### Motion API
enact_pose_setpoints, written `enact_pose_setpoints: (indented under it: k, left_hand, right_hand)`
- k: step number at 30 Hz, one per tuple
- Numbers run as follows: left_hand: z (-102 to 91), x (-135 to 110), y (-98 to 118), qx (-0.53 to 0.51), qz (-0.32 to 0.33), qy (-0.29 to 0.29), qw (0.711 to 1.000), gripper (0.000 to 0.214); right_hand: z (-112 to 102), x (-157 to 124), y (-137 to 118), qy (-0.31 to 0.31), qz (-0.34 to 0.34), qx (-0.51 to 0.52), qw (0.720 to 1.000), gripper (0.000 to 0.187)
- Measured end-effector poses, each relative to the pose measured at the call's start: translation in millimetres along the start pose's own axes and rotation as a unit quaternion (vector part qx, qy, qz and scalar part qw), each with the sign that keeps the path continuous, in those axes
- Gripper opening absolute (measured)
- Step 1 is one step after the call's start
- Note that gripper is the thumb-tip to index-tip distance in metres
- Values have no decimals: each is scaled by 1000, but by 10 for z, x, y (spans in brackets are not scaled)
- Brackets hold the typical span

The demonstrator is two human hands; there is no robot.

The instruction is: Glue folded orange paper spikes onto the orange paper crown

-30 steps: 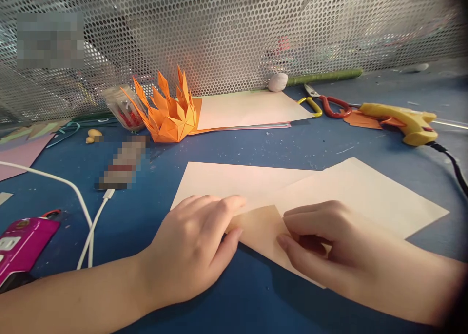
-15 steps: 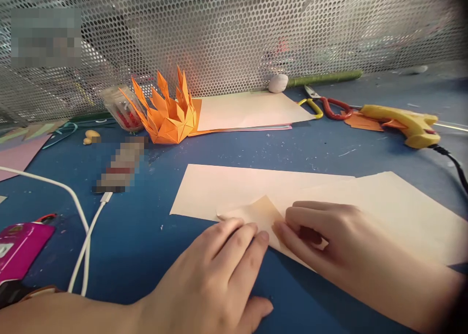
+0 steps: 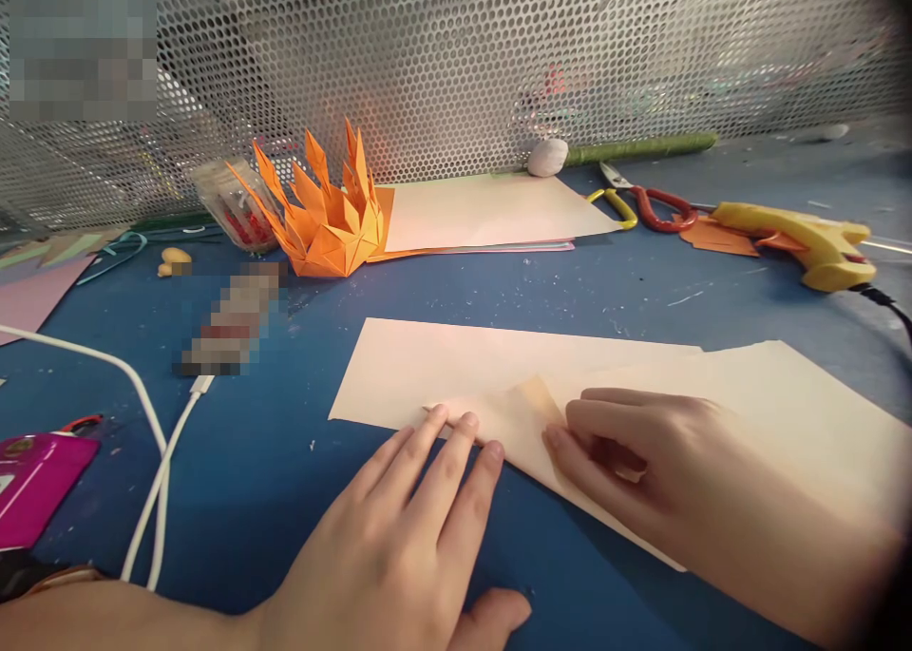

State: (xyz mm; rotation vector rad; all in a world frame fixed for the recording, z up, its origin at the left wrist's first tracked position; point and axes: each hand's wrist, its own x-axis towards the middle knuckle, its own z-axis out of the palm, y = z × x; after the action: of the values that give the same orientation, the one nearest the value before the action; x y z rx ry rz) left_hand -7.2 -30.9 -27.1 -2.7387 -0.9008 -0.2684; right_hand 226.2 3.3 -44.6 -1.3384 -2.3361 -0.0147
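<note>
Head view. Cream paper sheet (image 3: 456,361): flat on blue table (image 3: 285,461), long axis left–right. Folded flap (image 3: 523,423): between both hands' fingertips. Left hand (image 3: 399,546): open, flat, fingertips pressing the sheet's near edge. Right hand (image 3: 662,470): fingers curled onto the flap; pinch indeterminate.

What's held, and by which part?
Cream folded paper sheet, at its folded near flap: left hand presses it flat-fingered; right hand curls on the flap's edge, pinch or press unclear.

Two hands (image 3: 399,546) (image 3: 641,461), one glue gun (image 3: 805,238)
</note>
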Motion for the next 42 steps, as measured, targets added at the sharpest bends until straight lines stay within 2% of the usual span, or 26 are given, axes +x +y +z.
enact_pose_setpoints:
  k: [7,13,23,26,33,38,42]
  left_hand:
    - [0,-3,-17,-1,-10,-5,1000,53]
    - [1,5,-29,-7,-14,-11,1000,55]
    - [8,12,-27,-19,-18,-27,999,58]
    - [25,3,-13,-21,-17,-28,999,59]
    - [19,0,-34,-39,-26,-33,998,57]
    - [26,0,-24,-49,-33,-33,998,56]
    - [15,-12,-28,-61,-32,-55,996,62]
  right_hand:
    - [-15,-33,3,-31,37,-10,999,42]
    - [-24,-49,30,-125,85,26,988,39]
    - [-16,6,20,-158,122,21,980,40]
    - [-11,-2,10,-135,120,8,983,38]
    - [5,-14,17,-1,35,-30,999,35]
    - [-19,6,21,36,6,-28,999,6]
    - [-56,-33,28,20,-29,-30,999,12]
